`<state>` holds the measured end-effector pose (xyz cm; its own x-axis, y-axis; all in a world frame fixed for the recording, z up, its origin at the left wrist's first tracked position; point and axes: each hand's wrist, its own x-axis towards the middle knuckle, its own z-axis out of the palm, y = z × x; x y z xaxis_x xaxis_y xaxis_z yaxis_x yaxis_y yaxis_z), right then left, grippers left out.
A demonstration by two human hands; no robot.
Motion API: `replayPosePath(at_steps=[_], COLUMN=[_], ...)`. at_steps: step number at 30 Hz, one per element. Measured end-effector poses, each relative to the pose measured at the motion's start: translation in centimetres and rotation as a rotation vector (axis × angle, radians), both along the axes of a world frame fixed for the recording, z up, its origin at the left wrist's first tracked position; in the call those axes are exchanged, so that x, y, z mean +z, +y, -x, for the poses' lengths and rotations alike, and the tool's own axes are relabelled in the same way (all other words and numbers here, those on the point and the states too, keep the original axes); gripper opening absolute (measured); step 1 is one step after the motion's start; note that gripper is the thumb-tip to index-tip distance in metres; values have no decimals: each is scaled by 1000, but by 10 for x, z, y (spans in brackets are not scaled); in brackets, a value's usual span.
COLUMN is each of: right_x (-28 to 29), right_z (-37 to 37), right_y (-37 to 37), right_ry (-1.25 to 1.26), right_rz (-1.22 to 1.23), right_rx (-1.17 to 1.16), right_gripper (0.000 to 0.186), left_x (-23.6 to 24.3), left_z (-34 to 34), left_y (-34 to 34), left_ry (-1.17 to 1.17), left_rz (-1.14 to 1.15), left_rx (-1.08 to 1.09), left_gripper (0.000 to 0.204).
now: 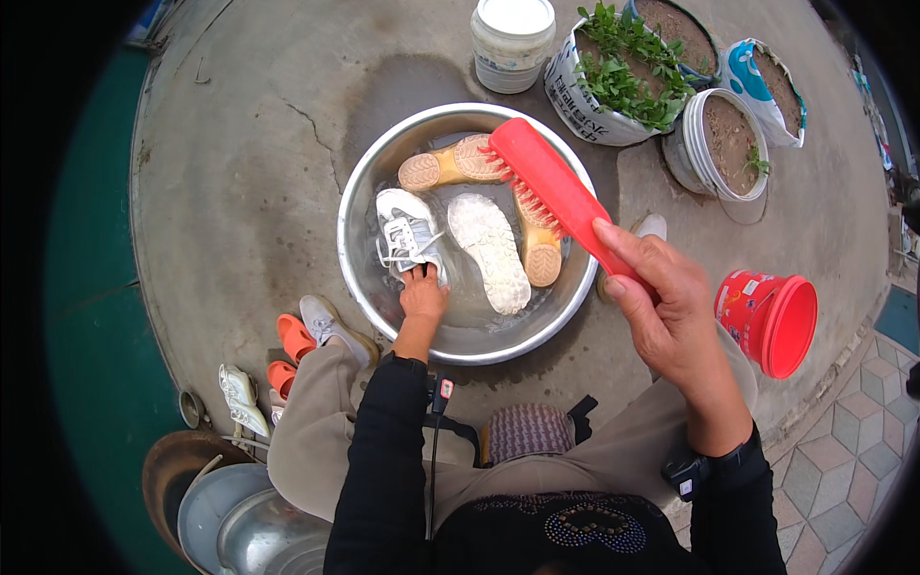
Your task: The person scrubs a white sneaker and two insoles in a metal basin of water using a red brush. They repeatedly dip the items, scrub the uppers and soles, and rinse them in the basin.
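In a large metal basin [351,287] of water lie several shoes. My left hand [424,295] grips a white lace-up sneaker [407,228] at its heel end, with the fingertips in the shoe's opening. My right hand [661,297] is closed around the handle of a red scrubbing brush [551,182], held above the basin's right side with bristles facing left. A white shoe [489,251] rests sole up in the middle. Two tan-soled shoes, one along the far side [448,165] and another at the right [542,254], also lie sole up; the brush partly covers them.
Beyond the basin stand a lidded white bucket [513,48] and several planters, including a leafy one [599,110]. At right, a red bucket [767,321] lies tilted. Orange clogs [295,337], white shoes [241,398] and stacked basins [216,508] are at lower left.
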<state>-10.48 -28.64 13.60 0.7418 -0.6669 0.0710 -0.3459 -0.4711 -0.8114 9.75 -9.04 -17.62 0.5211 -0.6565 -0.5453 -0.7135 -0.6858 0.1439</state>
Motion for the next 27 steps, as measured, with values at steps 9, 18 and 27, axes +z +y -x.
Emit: replayPosePath(at_steps=[9, 18, 27], right_x=[0, -2, 1], right_z=[-9, -8, -5], right_y=[1, 0, 0], right_ry=[3, -8, 16], right_rz=[6, 29, 6], right_rx=[-8, -24, -13], right_gripper=[42, 39, 40], left_x=[-37, 22, 29], left_z=[-7, -20, 91], left_y=[-42, -21, -72], left_ry=[-56, 53, 36], left_rz=[-275, -317, 296], left_rx=[-216, -318, 282], left_gripper=[53, 47, 78])
